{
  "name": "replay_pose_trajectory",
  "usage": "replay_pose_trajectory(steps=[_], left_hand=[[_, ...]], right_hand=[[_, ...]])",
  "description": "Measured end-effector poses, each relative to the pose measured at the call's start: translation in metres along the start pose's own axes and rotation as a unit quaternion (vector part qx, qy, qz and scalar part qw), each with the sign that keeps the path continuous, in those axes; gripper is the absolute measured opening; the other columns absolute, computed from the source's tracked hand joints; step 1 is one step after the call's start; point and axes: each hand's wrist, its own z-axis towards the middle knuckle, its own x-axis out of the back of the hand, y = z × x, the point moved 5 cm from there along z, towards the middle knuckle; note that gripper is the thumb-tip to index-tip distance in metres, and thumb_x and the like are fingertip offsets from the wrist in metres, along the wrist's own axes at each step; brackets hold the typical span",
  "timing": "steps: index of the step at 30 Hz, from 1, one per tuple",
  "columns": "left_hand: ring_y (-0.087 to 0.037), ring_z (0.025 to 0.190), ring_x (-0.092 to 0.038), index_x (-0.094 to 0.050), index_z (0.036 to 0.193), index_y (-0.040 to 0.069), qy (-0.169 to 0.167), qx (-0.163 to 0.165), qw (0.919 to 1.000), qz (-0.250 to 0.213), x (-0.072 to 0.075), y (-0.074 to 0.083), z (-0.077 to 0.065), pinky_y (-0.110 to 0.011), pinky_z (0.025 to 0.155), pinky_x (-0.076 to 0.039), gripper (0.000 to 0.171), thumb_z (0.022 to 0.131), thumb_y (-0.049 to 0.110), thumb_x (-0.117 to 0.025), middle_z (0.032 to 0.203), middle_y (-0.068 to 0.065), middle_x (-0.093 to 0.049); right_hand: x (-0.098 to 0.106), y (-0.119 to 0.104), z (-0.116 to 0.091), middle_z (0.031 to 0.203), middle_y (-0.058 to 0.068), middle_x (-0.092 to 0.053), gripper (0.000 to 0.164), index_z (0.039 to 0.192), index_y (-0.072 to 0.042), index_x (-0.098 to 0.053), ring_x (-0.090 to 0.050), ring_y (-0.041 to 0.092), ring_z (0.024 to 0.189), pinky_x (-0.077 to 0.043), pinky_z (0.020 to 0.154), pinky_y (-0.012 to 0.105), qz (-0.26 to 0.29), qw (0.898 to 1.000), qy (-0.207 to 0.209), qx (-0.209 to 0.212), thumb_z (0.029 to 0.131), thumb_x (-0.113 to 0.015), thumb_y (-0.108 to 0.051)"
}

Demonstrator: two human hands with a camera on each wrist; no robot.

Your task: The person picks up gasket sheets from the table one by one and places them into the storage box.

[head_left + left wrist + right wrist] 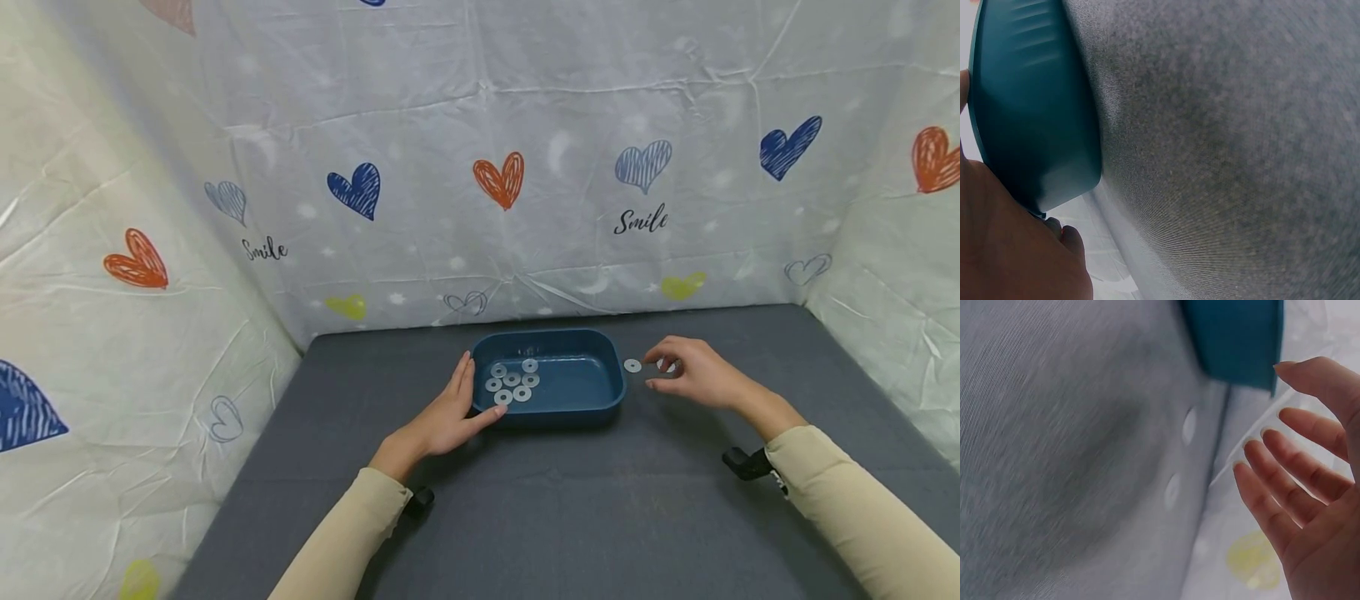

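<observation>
A dark blue rectangular tray (550, 417) stands on the grey table with several flat metal washers (512, 379) lying in its left half. My left hand (448, 414) rests against the tray's left end, its fingers straight along the side and the thumb at the front rim. In the left wrist view, that hand lies beside the tray's outer wall (1032, 119). To the right of the tray, my right hand (696, 372) hovers with loosely bent fingers, thumb and fingertips apart and nothing between them. One loose washer (632, 365) lies between tray and hand; another washer (1172, 490) is partly hidden behind the fingers in the head view.
A dark grey cloth covers the table (570, 517). White curtains (420, 108) printed with hearts hang behind the table and at both sides. The tray stands near the table's back edge. Black straps (746, 463) sit at both wrists.
</observation>
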Motion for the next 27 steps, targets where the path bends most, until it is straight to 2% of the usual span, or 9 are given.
replay_pose_trajectory(steps=[6, 10, 18, 27], left_hand=[[-0.029, 0.157, -0.004, 0.008, 0.164, 0.008, 0.001, 0.001, 1.0, 0.0, 0.001, 0.0, 0.0, -0.054, 0.122, -0.021, 0.112, 0.094, 0.078, -0.044, 0.171, -0.007, 0.016], [-0.028, 0.158, -0.005, 0.007, 0.164, 0.007, 0.002, 0.001, 1.0, 0.004, 0.001, 0.0, 0.0, -0.053, 0.123, -0.021, 0.112, 0.094, 0.079, -0.043, 0.171, -0.007, 0.016], [-0.027, 0.158, -0.005, 0.006, 0.164, 0.007, 0.001, 0.0, 1.0, 0.003, 0.0, 0.0, 0.001, -0.052, 0.123, -0.021, 0.113, 0.093, 0.08, -0.043, 0.172, -0.008, 0.014], [-0.026, 0.158, -0.004, 0.007, 0.164, 0.008, -0.004, 0.005, 1.0, -0.001, -0.001, -0.001, 0.0, -0.052, 0.123, -0.021, 0.112, 0.094, 0.079, -0.043, 0.17, -0.002, 0.019]], right_hand=[[0.003, 0.025, -0.004, 0.113, 0.019, -0.067, 0.032, 0.117, 0.004, -0.07, -0.065, 0.032, 0.096, -0.056, 0.08, 0.048, -0.013, 0.999, 0.005, -0.036, 0.091, -0.079, -0.011], [0.001, 0.037, -0.005, 0.114, 0.02, -0.066, 0.034, 0.119, 0.005, -0.069, -0.065, 0.033, 0.098, -0.056, 0.079, 0.048, -0.018, 0.998, -0.002, -0.058, 0.091, -0.078, -0.012], [-0.003, 0.049, -0.001, 0.116, 0.024, -0.064, 0.039, 0.122, 0.008, -0.067, -0.063, 0.035, 0.098, -0.054, 0.077, 0.048, -0.029, 0.996, -0.011, -0.084, 0.091, -0.077, -0.012], [-0.009, 0.06, 0.008, 0.11, 0.026, -0.064, 0.04, 0.121, 0.013, -0.065, -0.063, 0.031, 0.089, -0.053, 0.072, 0.044, -0.03, 0.992, -0.015, -0.119, 0.091, -0.076, -0.01]])
